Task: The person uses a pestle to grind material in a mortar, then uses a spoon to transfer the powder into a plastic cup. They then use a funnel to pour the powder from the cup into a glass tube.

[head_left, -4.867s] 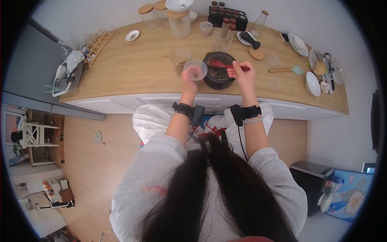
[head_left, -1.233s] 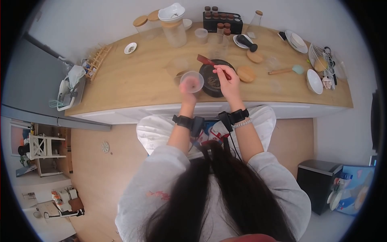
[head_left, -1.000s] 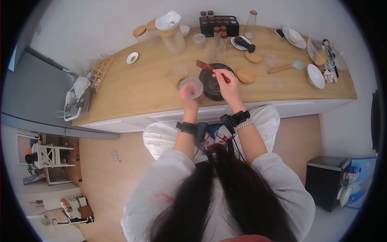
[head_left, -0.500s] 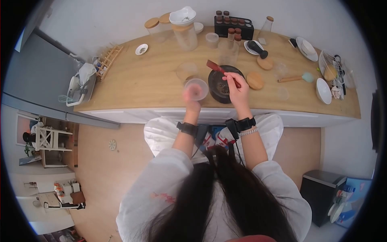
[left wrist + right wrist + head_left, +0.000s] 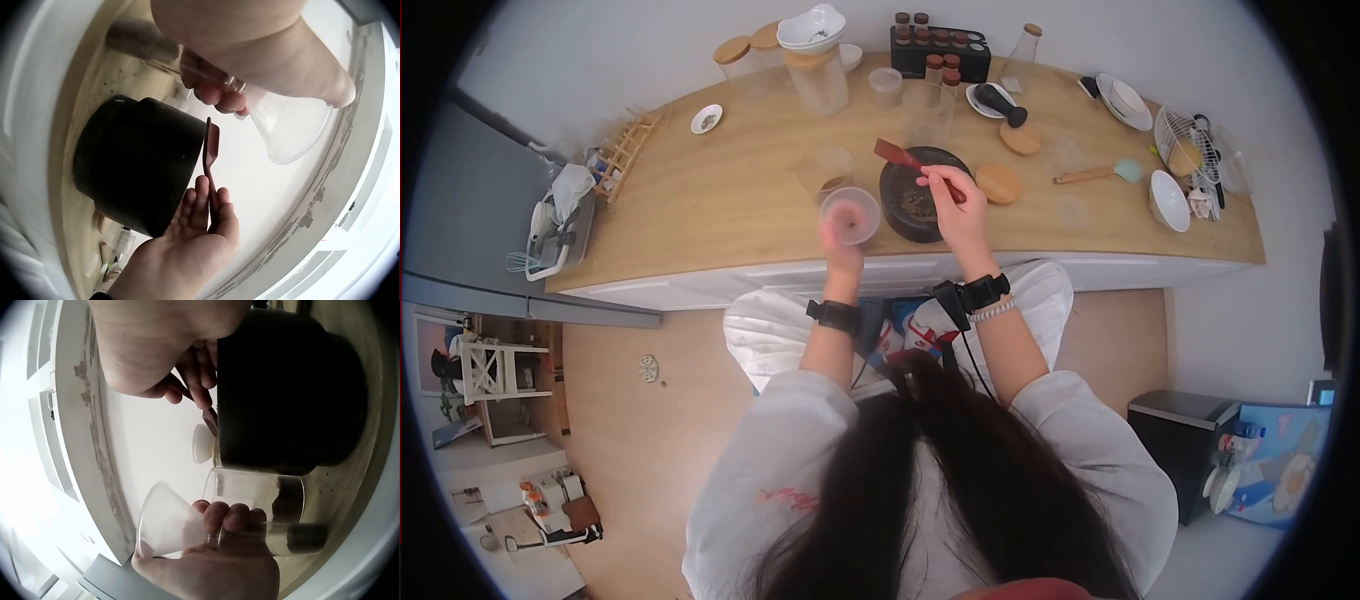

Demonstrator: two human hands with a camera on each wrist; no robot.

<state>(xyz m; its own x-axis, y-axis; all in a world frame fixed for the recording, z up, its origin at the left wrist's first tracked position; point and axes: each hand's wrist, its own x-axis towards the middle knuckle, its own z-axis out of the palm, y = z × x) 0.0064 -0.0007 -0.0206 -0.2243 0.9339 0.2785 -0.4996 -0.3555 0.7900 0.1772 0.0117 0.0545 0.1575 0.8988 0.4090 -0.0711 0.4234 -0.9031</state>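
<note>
My left hand (image 5: 842, 258) holds a clear plastic funnel (image 5: 862, 210) upright at the neck of a narrow glass bottle (image 5: 265, 539), its fingers curled around the neck. Dark ground material fills the bottle's lower end. My right hand (image 5: 962, 220) pinches the handle of a small red spatula (image 5: 896, 153), its blade raised over the far left of the black mortar (image 5: 137, 165). Dark ground bits (image 5: 920, 205) lie inside the mortar. Behind the funnel stands a clear glass (image 5: 825, 165) with dark contents.
Wooden lids (image 5: 998, 183) lie right of the mortar. A black pestle (image 5: 998, 102) rests on a white dish at the back. A spice rack (image 5: 940, 55), a small dish (image 5: 707, 119), a white bowl (image 5: 1169, 200) and a whisk-coloured spatula (image 5: 1127, 171) surround the work area.
The red spatula, inside the mortar several seconds ago, is now lifted with its blade toward the upper left. Over the last second both hands keep nearly the same pose while the head view shifts.
</note>
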